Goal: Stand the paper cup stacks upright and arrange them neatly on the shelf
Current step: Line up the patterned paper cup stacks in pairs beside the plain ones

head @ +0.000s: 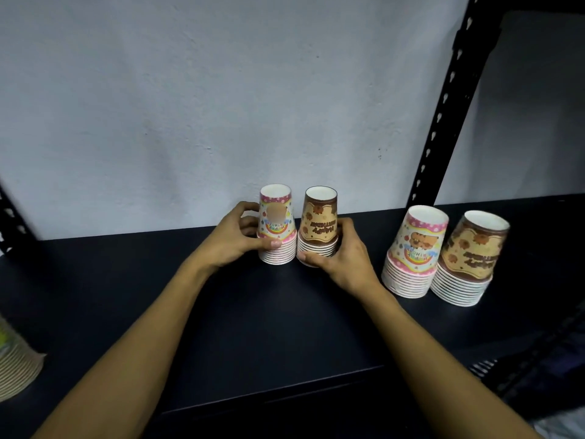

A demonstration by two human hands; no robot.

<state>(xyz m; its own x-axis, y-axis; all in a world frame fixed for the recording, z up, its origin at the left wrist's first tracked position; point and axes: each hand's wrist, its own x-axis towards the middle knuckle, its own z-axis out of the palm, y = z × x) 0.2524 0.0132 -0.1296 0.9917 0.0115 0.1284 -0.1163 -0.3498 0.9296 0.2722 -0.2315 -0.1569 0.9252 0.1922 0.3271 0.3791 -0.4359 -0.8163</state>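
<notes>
While both hands work at the back of the shelf (126, 312), the step in hand looks like the squaring-up of two short cup stacks against the wall (158, 90). The left hand (235, 237) grips the pink stack (277, 229), thumb across its rims in front and fingers curled round its left side. The right hand (340, 251) grips the brown stack (318, 228), thumb on the lowest rims, fingers wrapped round the right side. Both stacks stand rim-down and upright, touching or very nearly so. To the right, well apart, a taller pink stack (413, 253) and a taller brown stack (468, 259) stand close together, nearer the front edge, beside the black post (443, 106). At the far left edge another stack (15, 359) is only partly in view; whether it stands upright cannot be told. The next move probably calls for letting go gently so neither short stack tips, then bringing the taller pair back into line with them.
</notes>
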